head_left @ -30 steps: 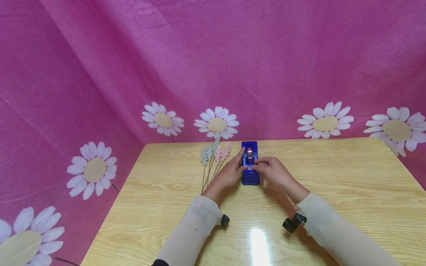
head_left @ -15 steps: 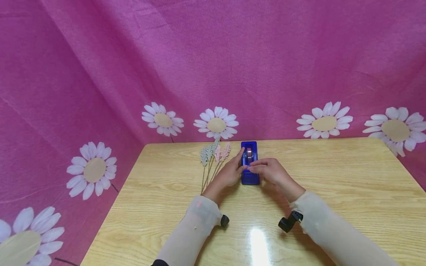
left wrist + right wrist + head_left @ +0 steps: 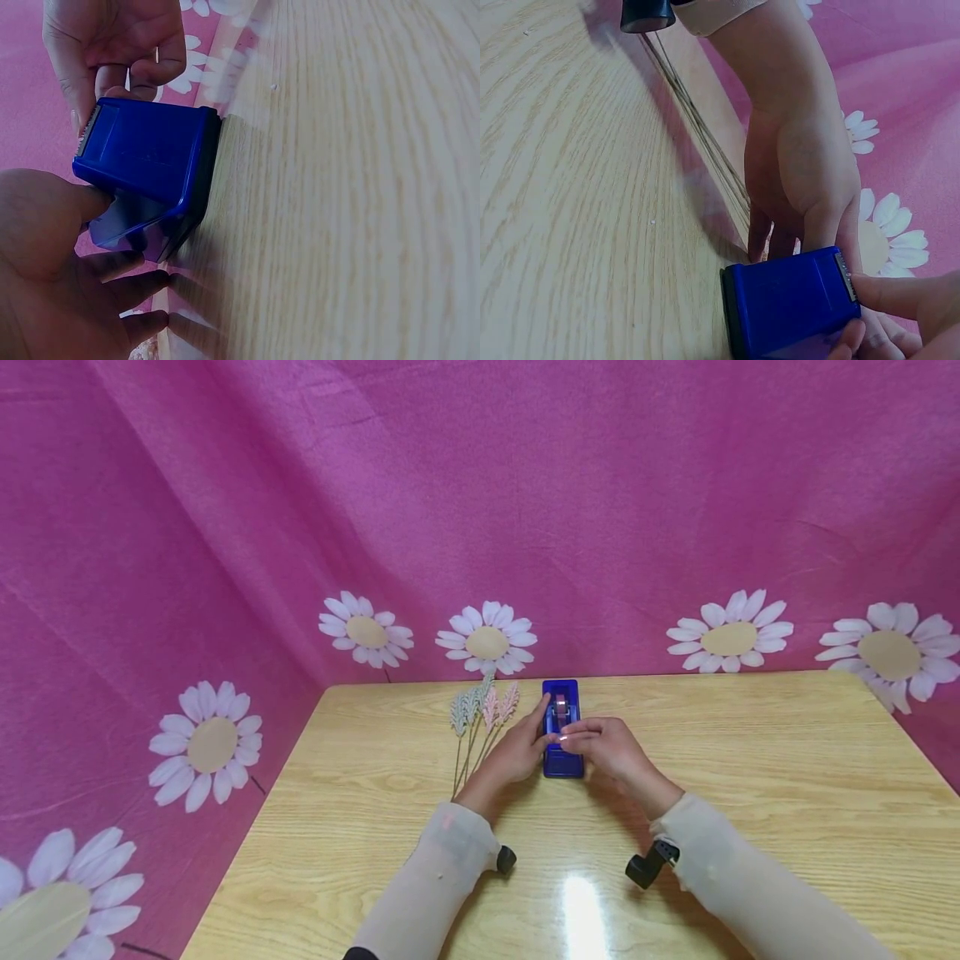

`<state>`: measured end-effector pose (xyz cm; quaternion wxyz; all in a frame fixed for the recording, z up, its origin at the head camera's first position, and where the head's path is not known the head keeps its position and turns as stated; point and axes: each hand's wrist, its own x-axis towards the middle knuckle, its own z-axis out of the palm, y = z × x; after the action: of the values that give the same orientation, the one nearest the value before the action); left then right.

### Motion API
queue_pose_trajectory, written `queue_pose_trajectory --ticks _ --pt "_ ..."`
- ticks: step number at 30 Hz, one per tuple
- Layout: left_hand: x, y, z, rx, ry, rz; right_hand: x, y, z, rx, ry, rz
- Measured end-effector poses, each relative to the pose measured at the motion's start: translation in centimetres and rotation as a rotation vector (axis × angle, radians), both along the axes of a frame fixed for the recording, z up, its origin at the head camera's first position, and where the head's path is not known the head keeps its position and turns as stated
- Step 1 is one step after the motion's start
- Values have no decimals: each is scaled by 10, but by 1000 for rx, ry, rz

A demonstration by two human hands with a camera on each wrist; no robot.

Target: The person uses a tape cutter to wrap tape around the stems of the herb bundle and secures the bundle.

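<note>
A blue tape dispenser [image 3: 564, 765] stands on the table, with a tape roll [image 3: 561, 703] in its rear part. My left hand [image 3: 516, 753] steadies it from the left. In the left wrist view, the left thumb bears on the body while the fingers [image 3: 131, 291] spread along its far side. My right hand [image 3: 617, 750] is at the front, thumb and forefinger pinching at the toothed cutter [image 3: 845, 277]. The strip of tape between those fingertips is mostly hidden; a small glint shows there in the head view.
Several artificial wheat stems [image 3: 480, 714] with grey-green and pink heads lie left of the dispenser, partly behind the left forearm. The wooden table [image 3: 750, 760] meets a pink cloth backdrop [image 3: 600, 527] printed with daisies at its back and left.
The right hand has moved slightly left to the cutter, and its thumb and forefinger have closed together. The left hand and the tape dispenser stay in place.
</note>
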<state>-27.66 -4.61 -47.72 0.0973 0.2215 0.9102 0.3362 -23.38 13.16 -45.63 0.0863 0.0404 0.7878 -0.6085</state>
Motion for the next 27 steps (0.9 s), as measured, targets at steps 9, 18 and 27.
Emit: queue_pose_trajectory --ticks 9,18,27 --pt "0 0 0 -4 7 3 0 -2 -1 -50 2 -29" --pt "1 0 1 -3 11 1 1 -5 -4 -51 57 -55" --pt "-1 0 -1 3 0 5 2 -4 9 -59 43 -46"
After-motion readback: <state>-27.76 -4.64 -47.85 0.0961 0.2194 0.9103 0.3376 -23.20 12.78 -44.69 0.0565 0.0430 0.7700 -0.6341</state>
